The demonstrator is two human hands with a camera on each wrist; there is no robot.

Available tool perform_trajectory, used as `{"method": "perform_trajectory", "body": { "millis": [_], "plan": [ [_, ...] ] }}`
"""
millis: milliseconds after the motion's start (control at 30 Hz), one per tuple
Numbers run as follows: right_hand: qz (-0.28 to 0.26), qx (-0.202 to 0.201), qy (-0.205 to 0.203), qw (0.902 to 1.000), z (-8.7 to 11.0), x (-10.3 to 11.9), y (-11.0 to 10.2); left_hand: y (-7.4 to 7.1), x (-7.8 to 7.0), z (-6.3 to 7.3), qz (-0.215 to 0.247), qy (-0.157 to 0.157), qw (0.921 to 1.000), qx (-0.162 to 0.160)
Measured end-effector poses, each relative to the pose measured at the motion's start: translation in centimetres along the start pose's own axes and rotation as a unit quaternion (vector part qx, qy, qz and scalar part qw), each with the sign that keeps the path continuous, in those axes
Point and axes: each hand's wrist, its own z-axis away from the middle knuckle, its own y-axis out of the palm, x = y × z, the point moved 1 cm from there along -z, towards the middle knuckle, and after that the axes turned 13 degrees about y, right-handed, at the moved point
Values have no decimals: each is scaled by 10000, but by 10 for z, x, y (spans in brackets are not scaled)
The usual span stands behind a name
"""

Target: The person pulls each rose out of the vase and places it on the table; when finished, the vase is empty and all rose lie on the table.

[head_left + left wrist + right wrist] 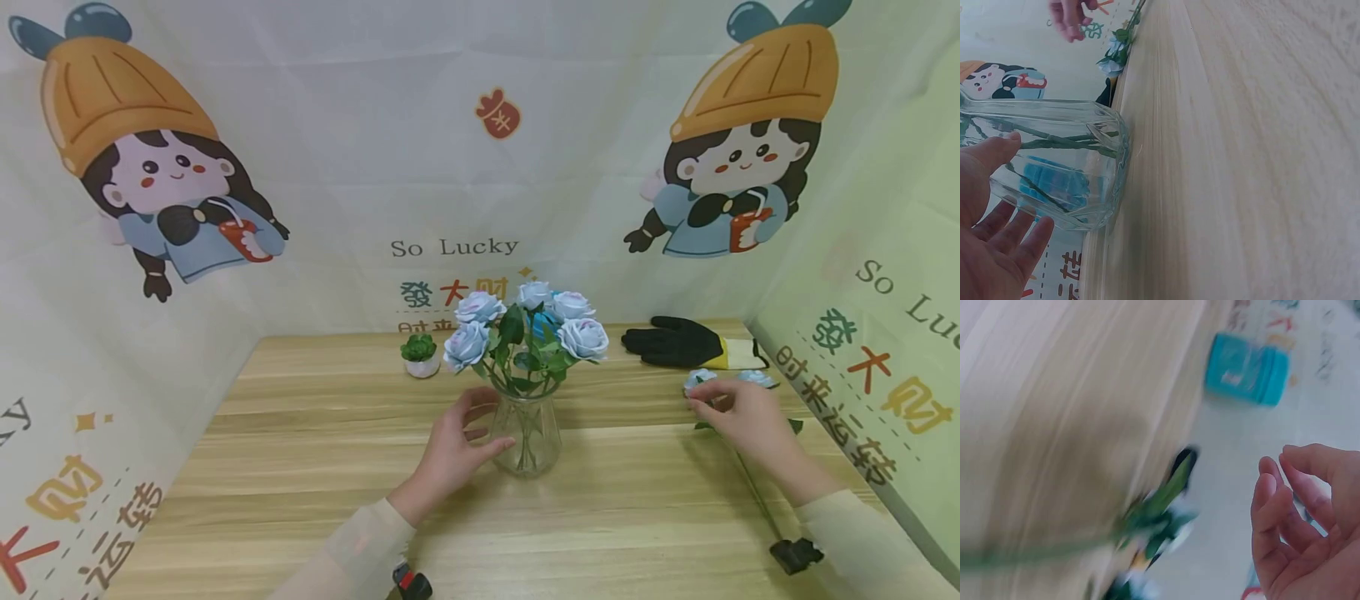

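A clear glass vase stands upright with several pale blue artificial roses in it. My left hand holds the vase from the left, thumb across the front and fingers round the side; the left wrist view shows the thumb on the glass. At the right, two more blue roses lie on the table, one with a long green stem. Above them hovers my right hand, its fingers loosely bent. The right wrist view shows nothing between those fingers, apart from the blurred stem.
A black glove with a yellow and white cuff lies at the back right. Left of the vase sits a small potted plant. A blue lidded jar stands behind the vase, mostly hidden in the head view. Printed cloth surrounds the wooden table.
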Motion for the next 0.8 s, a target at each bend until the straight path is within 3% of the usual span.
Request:
{"method": "perform_trajectory", "body": {
  "millis": [300, 600, 800],
  "plan": [
    [-1061, -148, -266, 9939, 24, 66, 23, 0, -1, 1, 18, -5, 10000, -26],
    [-2546, -203, -759, 9639, 30, 114, 48, -1, 0, -1, -18, 69, 10000, 53],
    [-2789, -223, -666, 9577, 30, 130, 58, -2, -1, 0, -26, 41, 9999, 122]
  ]
}}
